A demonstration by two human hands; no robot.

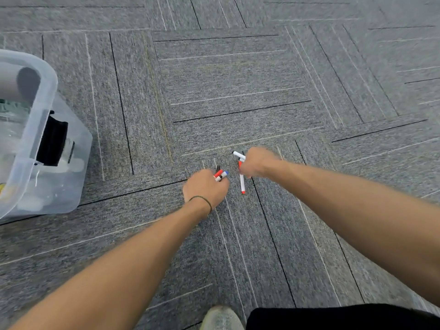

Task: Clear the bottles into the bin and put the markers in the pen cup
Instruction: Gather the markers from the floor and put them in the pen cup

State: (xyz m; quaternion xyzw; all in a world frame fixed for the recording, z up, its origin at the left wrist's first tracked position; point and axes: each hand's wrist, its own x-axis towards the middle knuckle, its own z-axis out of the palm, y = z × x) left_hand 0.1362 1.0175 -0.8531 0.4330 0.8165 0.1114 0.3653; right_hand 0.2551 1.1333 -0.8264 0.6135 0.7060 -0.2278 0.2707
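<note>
Both my hands are down at the grey carpet in the middle of the view. My left hand [205,188] grips a small bunch of markers [221,175]; red, blue and black ends stick out past its fingers. My right hand [256,163], blurred, holds a white marker with a black tip [238,154] and a white marker with red ends [242,183] that hangs down from the fist. At the left edge stands the clear plastic bin [42,129], with bottles showing faintly through its wall. No pen cup is in view.
Grey carpet tiles with thin light and dark lines cover the floor. A dark object [52,141] shows through the bin's near wall. My shoe [222,317] and the dark hem of my shorts [333,316] are at the bottom edge.
</note>
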